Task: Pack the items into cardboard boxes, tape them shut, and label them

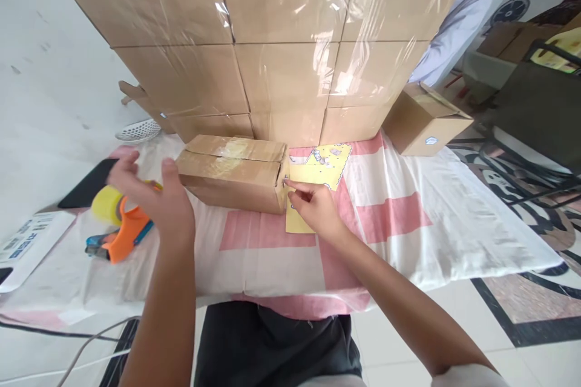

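Observation:
A taped cardboard box [227, 184] lies on the cloth-covered table, its long side facing me. My right hand [314, 204] is at the box's right end, thumb and fingertips pinched together against its edge; whatever is between them is too small to make out. Raised off the box's left end is my left hand [158, 196], fingers spread and holding nothing. Partly behind that hand sits an orange tape dispenser [122, 236] with a yellow tape roll [105, 204]. Yellow printed sheets [336, 163] lie beside and under my right hand.
A tall stack of plastic-wrapped cartons [290, 72] rises behind the box. Another carton [426, 124] stands to the right, near a person's sleeve [447, 42]. At left are a white basket [138, 131], a black flat object [86, 184] and a white device [34, 245].

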Tool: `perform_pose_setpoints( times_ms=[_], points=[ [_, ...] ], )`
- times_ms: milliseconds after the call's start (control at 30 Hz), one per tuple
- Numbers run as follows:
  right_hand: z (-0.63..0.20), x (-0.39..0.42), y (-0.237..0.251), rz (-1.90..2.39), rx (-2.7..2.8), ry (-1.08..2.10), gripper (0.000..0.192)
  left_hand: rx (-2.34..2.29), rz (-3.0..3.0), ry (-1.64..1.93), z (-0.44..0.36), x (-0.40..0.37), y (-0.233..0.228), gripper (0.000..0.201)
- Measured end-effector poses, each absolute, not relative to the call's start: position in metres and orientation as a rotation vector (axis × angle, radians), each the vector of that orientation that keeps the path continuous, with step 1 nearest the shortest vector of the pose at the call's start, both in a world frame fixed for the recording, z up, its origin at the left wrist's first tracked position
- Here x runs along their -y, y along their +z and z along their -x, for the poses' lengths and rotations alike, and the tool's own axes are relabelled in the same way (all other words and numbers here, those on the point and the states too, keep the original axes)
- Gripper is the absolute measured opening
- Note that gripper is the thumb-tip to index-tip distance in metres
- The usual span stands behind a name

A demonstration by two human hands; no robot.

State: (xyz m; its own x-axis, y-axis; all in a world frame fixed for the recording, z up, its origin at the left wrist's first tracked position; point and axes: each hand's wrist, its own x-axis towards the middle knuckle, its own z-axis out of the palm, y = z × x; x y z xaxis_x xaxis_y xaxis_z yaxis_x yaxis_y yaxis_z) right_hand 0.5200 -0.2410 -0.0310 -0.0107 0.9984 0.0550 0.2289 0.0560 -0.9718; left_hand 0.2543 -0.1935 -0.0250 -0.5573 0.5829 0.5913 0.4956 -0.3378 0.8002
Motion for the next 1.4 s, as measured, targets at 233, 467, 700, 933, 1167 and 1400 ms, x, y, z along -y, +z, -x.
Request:
perform_pose_setpoints(
  times_ms=[233, 467, 700, 933, 1167, 1400],
  points=[
    [-0.496, 0.27, -0.048, 1.29, 1.305, 1.194, 0.072, -1.389, -1.188, 1.609, -0.234, 0.151, -0.049, 0.035],
    [-0.481, 0.245, -0.037, 1.393, 1.233, 1.17, 0.086, -1.388, -1.176, 1.639, -0.228, 0.153, -0.049, 0.047],
    [-0.475, 0.253, -0.049, 1.359, 1.265, 1.004, 0.077, -1.443, -1.07, 1.694, -0.24, 0.152, -0.045, 0.036],
    [-0.476, 0.27, -0.051, 1.369, 1.208, 1.041, 0.068, -1.423, -1.04, 1.689, -0.242, 0.154, -0.042, 0.033],
    [-0.478, 0.252, -0.037, 1.36, 1.123, 1.2, 0.082, -1.383, -1.045, 1.678, -0.236, 0.158, -0.04, 0.034],
    [-0.473, 0.241, -0.042, 1.51, 1.281, 1.132, 0.098, -1.407, -1.138, 1.719, -0.227, 0.161, -0.056, 0.039]
  ],
)
